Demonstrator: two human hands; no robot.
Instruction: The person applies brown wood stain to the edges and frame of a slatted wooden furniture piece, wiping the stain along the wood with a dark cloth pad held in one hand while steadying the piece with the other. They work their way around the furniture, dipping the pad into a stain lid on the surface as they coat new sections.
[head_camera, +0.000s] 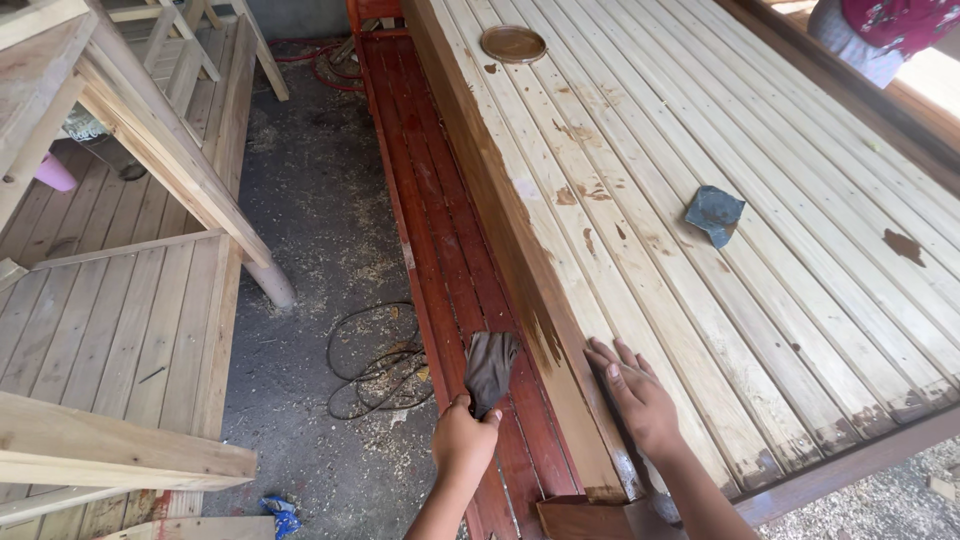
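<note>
Sawdust is littering the grey workshop floor (300, 180), where a tangled cable (375, 365) is lying beside pale slatted furniture. On the big bare-wood platform (700, 300), the right hand (635, 395) is resting flat with fingers spread wide, bracing near the corner. The left hand (462, 440) is pinching a dark stained rag (490, 368) against the red-brown bench (450, 270), apparently mid-wipe; continuing would seem to call for steady strokes along the slats. A round lid (513, 43) and a grey pad (714, 214) are lying on the platform.
</note>
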